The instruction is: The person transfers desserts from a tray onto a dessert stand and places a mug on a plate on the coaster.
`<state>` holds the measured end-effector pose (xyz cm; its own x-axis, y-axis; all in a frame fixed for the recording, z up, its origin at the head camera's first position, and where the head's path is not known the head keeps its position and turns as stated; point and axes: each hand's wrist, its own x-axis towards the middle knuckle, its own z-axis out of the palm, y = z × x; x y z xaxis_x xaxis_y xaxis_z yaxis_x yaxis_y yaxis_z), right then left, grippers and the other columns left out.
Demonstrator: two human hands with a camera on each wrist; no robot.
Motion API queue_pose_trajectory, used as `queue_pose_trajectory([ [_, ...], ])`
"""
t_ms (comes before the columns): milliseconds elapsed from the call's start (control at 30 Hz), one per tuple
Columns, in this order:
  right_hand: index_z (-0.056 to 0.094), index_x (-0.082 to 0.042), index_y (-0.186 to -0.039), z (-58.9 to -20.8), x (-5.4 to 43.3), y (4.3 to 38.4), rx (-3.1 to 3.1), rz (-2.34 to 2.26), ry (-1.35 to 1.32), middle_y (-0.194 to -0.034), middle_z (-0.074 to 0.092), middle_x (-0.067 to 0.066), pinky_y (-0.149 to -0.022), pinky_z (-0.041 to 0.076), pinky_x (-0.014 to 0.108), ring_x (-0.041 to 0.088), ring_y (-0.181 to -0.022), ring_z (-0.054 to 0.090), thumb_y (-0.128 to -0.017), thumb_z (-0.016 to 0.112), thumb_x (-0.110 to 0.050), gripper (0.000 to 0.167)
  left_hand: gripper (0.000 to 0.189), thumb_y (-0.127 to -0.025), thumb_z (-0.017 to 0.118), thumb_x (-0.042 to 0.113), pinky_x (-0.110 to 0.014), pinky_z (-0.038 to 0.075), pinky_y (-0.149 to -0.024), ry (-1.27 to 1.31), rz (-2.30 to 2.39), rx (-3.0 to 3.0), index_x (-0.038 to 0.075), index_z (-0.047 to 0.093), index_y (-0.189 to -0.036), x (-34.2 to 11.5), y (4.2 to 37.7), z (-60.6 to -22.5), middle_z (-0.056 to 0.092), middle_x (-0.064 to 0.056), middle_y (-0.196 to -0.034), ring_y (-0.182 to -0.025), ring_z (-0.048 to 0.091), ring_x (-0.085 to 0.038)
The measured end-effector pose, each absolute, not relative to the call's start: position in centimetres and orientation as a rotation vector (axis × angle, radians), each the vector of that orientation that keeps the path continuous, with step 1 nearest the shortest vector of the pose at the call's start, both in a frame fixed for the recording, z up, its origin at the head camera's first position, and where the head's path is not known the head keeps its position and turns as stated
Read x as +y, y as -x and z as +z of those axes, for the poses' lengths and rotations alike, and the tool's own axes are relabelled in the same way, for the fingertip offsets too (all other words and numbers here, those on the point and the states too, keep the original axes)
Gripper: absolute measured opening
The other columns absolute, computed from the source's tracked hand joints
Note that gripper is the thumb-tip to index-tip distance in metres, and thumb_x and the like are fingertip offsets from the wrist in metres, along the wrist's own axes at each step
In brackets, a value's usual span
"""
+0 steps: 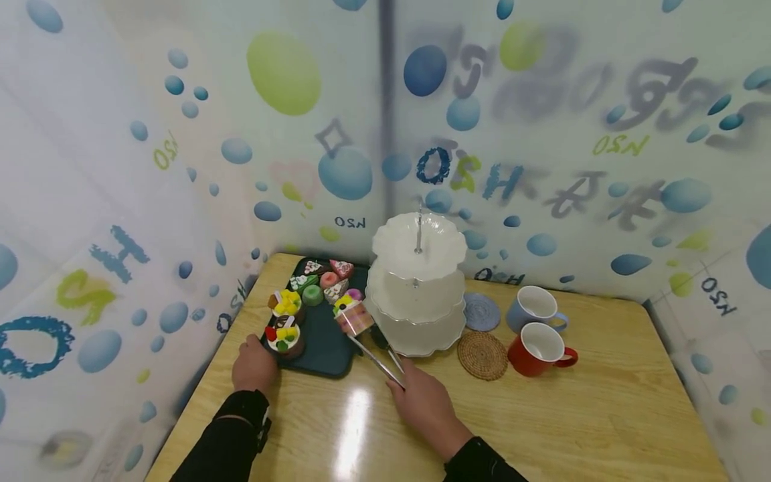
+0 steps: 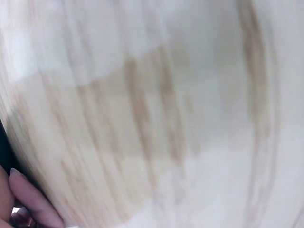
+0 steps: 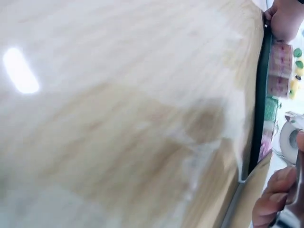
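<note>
My right hand (image 1: pixel 426 402) grips a pair of metal tongs (image 1: pixel 376 361). At the tongs' tips is a small toy cake in a plaid wrapper (image 1: pixel 355 319), tilted over the right side of the dark tray (image 1: pixel 325 345). My left hand (image 1: pixel 255 365) holds the tray's front left edge; in the left wrist view only a few fingers (image 2: pixel 35 199) show. On the tray stand two round fruit-topped cakes (image 1: pixel 286 338), a green ring-shaped sweet (image 1: pixel 312 295) and several cake slices (image 1: pixel 336 290). Right of the tray stands a white three-tier cake stand (image 1: pixel 415 304).
A blue coaster (image 1: pixel 482 312) and a woven brown coaster (image 1: pixel 482 355) lie right of the stand. Beside them are a light blue mug (image 1: pixel 533 308) and a red mug (image 1: pixel 538 351). Patterned curtains (image 1: pixel 542 134) border the wooden table (image 1: pixel 614 395) behind and at both sides.
</note>
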<state>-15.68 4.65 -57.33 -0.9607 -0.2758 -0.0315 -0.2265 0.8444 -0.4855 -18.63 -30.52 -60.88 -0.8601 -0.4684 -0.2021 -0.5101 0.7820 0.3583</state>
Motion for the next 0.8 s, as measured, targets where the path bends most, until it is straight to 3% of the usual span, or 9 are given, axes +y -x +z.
queue_pose_trajectory([
  [333,0.052,-0.014,-0.102,-57.3,7.3,15.1,2.937,-0.779,0.362,-0.067,0.05,-0.005,-0.047,0.036,0.032,0.012,-0.054,0.049,-0.091,0.058,-0.045,0.034,0.039,-0.101,0.034,0.021,-0.055,0.048,-0.077,0.819,0.641,2.842,-0.008,0.035,-0.127,-30.8,18.5,-61.3,0.047,-0.033,-0.113,-0.095,0.057,-0.044],
  [800,0.053,-0.01,-0.112,-57.9,10.9,15.2,3.007,-0.605,0.26,-0.072,0.058,0.0,-0.047,0.038,0.034,0.016,-0.057,0.055,-0.091,0.059,-0.045,0.042,0.04,-0.1,0.038,0.023,-0.055,0.048,-0.074,0.802,0.63,2.882,-0.008,0.036,-0.125,-30.5,18.6,-61.4,0.047,-0.033,-0.11,-0.091,0.058,-0.045],
])
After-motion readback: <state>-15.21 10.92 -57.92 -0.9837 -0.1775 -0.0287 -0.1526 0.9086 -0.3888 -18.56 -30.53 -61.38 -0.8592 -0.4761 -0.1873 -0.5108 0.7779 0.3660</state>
